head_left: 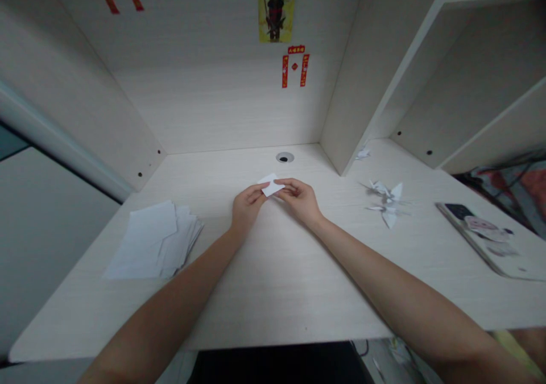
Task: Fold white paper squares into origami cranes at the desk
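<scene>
A small piece of folded white paper (272,187) is held between my two hands over the middle of the desk. My left hand (247,205) pinches its left side between thumb and fingers. On the other side, my right hand (301,199) grips the right edge, with the thumb underneath partly hidden. To the left lies a stack of white paper sheets (149,242), its edges uneven. Several folded paper cranes (386,199) rest on the desk to the right of my right hand.
A phone or tablet in a sticker-covered case (490,242) lies at the right. Behind my hands is a round cable hole (285,157) in the desk (264,298). An upright shelf panel (362,77) stands at the back right. Red paper decorations (295,66) stick to the back wall.
</scene>
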`<action>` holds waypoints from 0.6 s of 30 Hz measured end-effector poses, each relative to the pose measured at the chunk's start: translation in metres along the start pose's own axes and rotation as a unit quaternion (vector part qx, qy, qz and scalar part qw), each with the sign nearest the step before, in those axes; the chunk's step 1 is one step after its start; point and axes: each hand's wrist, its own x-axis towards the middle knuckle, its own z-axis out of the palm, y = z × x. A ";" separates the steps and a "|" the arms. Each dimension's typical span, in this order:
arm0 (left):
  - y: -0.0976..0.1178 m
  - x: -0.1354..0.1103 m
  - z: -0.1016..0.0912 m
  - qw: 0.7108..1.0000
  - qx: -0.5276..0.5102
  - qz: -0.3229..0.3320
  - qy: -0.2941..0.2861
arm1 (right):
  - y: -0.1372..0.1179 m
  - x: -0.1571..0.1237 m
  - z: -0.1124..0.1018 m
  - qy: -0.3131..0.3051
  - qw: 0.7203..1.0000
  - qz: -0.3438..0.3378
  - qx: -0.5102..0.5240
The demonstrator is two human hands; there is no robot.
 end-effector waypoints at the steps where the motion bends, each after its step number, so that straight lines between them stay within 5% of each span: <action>1: 0.000 -0.001 0.000 1.000 0.002 -0.006 0.005 | -0.002 0.000 0.001 -0.004 1.000 0.002 0.010; 18: -0.002 0.003 -0.001 0.996 0.047 -0.007 0.070 | -0.009 -0.002 0.002 0.005 0.999 0.025 0.025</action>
